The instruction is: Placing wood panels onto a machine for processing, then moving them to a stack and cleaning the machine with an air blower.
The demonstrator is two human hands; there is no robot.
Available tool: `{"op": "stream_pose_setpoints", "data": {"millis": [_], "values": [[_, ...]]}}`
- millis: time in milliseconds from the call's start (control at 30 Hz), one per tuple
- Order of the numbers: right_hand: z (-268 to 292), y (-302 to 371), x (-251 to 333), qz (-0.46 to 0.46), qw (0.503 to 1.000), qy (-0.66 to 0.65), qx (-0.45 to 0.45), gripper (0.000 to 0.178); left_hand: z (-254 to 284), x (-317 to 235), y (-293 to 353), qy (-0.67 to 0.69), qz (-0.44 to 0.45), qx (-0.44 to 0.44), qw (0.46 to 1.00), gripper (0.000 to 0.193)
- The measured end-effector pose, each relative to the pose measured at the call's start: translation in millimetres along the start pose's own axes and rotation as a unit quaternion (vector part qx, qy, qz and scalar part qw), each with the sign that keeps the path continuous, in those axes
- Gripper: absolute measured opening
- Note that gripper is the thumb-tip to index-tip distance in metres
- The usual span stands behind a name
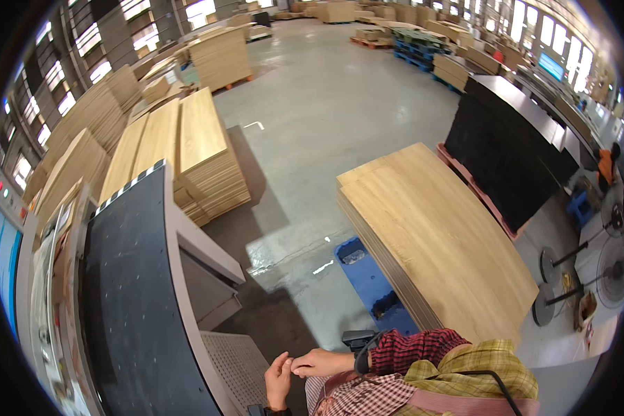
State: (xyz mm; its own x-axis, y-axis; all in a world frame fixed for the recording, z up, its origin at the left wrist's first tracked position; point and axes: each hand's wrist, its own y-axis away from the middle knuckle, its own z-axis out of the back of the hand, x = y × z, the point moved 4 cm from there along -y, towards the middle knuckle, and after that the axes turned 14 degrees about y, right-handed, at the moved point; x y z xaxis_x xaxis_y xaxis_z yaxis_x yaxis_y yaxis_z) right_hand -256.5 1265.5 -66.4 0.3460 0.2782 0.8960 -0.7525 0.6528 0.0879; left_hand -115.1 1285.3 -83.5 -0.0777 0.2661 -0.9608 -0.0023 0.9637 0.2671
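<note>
My left hand (278, 383) and my right hand (324, 362) meet at the lower edge, just right of a machine with a dark bed (135, 298). Their fingers are curled in and touch at the tips. Whether anything small sits between them is hidden. Right of my hands lies a stack of wood-grain panels (430, 229) on a blue pallet (367, 281), apart from both hands. A black device (359, 338) is strapped at my right wrist, below a red and black checked sleeve (412, 350).
More wood-grain panel stacks (204, 139) stand beyond the machine. A black-wrapped stack (506, 152) rests on a red pallet at the right, near standing fans (613, 270). A screen (3, 256) is at the far left. Grey floor (312, 118) runs between the stacks.
</note>
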Motion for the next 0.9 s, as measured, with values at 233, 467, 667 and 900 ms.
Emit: {"op": "stream_pose_setpoints", "data": {"millis": [233,467,667,900], "values": [[28,4,-202,-0.266,0.963,-0.041,0.006,0.026,24,38,-163,-0.022,0.11,0.042,0.993,0.032],[99,93,-374,-0.496,0.832,0.242,-0.056,0.028,6,-49,-336,0.011,0.024,0.094,0.995,0.029],[148,48,-347,-0.549,0.726,-0.206,-0.36,0.025,-41,-86,-447,0.01,0.064,0.193,0.979,0.03],[111,25,-539,-0.224,0.679,-0.655,-0.245,0.026,-74,-36,-603,-0.008,0.199,0.203,0.959,0.026]]}}
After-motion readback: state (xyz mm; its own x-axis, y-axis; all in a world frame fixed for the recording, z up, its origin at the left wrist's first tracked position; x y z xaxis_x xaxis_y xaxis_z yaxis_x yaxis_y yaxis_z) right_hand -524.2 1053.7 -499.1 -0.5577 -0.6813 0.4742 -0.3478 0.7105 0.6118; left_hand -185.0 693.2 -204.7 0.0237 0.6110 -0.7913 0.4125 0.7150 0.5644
